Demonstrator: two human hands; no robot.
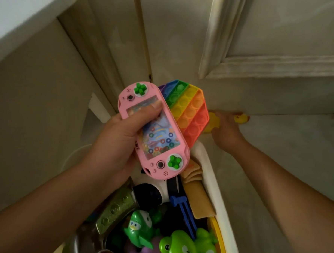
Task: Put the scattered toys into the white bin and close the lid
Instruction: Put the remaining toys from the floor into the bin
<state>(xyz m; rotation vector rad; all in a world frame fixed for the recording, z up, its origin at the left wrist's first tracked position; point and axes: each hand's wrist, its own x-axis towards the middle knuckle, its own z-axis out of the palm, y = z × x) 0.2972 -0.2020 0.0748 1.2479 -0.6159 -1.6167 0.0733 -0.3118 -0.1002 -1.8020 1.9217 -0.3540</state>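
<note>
Left hand [114, 140]: raised above the bin, fingers wrapped around a pink handheld game [154, 129], thumb pressed flat across its screen.
Rainbow bubble mat [190, 108]: held in the same hand, tucked behind the game and sticking out past its upper right edge.
Right hand [226, 130]: stretched out low to the floor at the foot of the door; it is dim and blurred, so I cannot tell whether the fingers are grasping anything.
Yellow duck [241, 118]: on the floor just beside the right hand's fingertips, with another yellow toy [213, 121] on the hand's other side.
White bin [217, 192]: open, directly below the left hand.
Inside the bin: a green frog [182, 248], a green penguin figure [140, 228], a blue stick [184, 211], a black-and-white plush [152, 194] and a tan cloth [195, 192] against the rim.
</note>
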